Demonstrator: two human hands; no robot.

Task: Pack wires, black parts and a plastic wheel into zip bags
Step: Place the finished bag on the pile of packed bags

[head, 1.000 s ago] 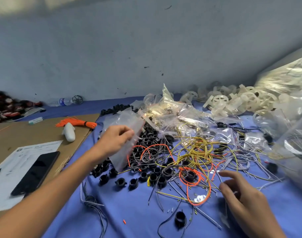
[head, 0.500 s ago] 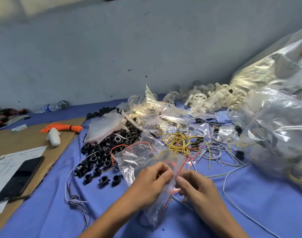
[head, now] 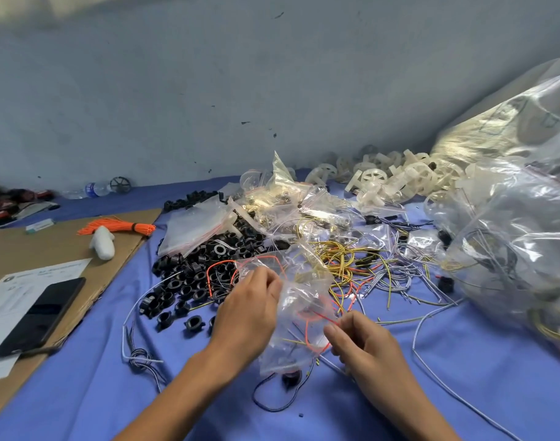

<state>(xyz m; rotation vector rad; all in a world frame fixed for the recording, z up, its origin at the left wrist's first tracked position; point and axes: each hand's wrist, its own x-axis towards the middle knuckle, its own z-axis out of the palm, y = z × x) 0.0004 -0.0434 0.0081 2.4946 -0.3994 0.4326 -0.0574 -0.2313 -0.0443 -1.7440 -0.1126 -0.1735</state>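
Now | my left hand (head: 250,310) pinches the zip bag (head: 301,297) at its top | my right hand (head: 364,348) pinches its right edge | orange wire (head: 316,317) inside | black parts (head: 202,268) left of bag, wheels (head: 399,179) behind it: unpacked, early I judge.

Both bare forearms reach in from below the zip bag (head: 304,316). The left hand (head: 250,310) is at the bag's left side, fingers curled over its upper edge. The right hand (head: 364,348) is at the bag's lower right, knuckles up, thumb and forefinger pinching its edge.
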